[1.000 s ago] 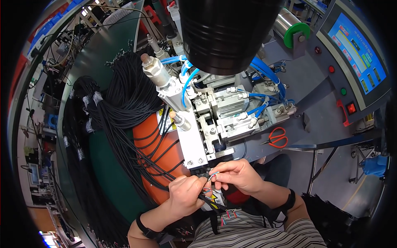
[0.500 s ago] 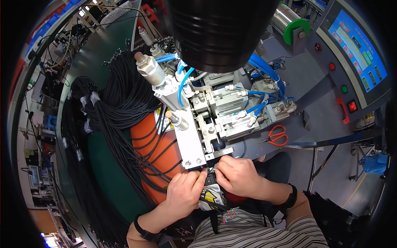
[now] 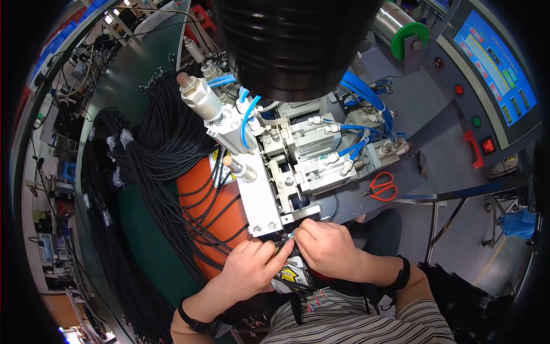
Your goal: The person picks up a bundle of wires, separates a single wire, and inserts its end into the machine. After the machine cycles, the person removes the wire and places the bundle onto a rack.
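My left hand [image 3: 251,265] and my right hand [image 3: 326,245] meet just in front of the metal clamp fixture [image 3: 260,200]. The left fingers are curled, with the index finger stretched toward the right fingertips; whatever lies under them is hidden. In the right hand, thumb and forefinger pinch thin wires [image 3: 291,235], of which only a small pale-blue bit shows between the fingertips. Black cables [image 3: 212,243] run from a large bundle toward my left hand. Below the hands, short coloured wire ends [image 3: 315,298] lie by my striped shirt.
Red-handled scissors [image 3: 382,188] lie on the grey machine top right of the fixture. A black cylinder [image 3: 292,51] overhangs the far middle. A solder-like wire spool [image 3: 398,28] and a touchscreen [image 3: 495,71] stand far right. Bundled black cables [image 3: 166,132] cover the green table at left.
My left index finger has straightened toward the right fingertips, and the left hand has shifted slightly left. The right hand stays nearly in place. The whole view has shifted a little.
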A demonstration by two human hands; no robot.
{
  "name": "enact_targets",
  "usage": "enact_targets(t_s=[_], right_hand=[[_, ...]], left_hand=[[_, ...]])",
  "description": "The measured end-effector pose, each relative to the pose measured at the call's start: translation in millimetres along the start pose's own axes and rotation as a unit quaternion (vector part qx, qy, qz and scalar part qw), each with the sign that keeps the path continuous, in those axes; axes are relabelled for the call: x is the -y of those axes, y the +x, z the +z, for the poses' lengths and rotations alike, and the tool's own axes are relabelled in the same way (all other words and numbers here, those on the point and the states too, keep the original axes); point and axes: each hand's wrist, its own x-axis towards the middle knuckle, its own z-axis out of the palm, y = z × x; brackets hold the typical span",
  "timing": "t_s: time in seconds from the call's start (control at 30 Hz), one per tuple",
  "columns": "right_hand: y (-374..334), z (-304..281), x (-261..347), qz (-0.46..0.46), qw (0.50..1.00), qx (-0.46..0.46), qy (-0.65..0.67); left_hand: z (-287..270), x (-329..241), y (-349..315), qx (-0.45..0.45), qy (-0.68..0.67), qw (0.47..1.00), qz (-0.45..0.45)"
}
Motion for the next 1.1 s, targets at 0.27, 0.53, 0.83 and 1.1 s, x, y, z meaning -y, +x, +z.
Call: enact_targets(t_s=[0.27,0.53,0.83,1.1], right_hand=[[2.4,-3.0,-3.4,0.019,0.999,0.025,0.016],[9.2,-1.9,-13.1,0.046,0.995,-0.003,0.085],[4.3,-12.4,-3.0,0.139,0.984,0.029,0.109],[8.5,6.1,19.0,-0.063,0.961,0.02,0.269]], left_hand=[[-4.8,-5.2,5.8,0.071,0.087,0.994,0.007],[0.6,6.5,6.0,0.019,0.034,0.999,-0.012],[5.3,-1.0,-32.6,-0.083,0.032,0.988,-0.124],[11.5,-5.1,-15.5,-0.13,-0.126,0.971,-0.155]])
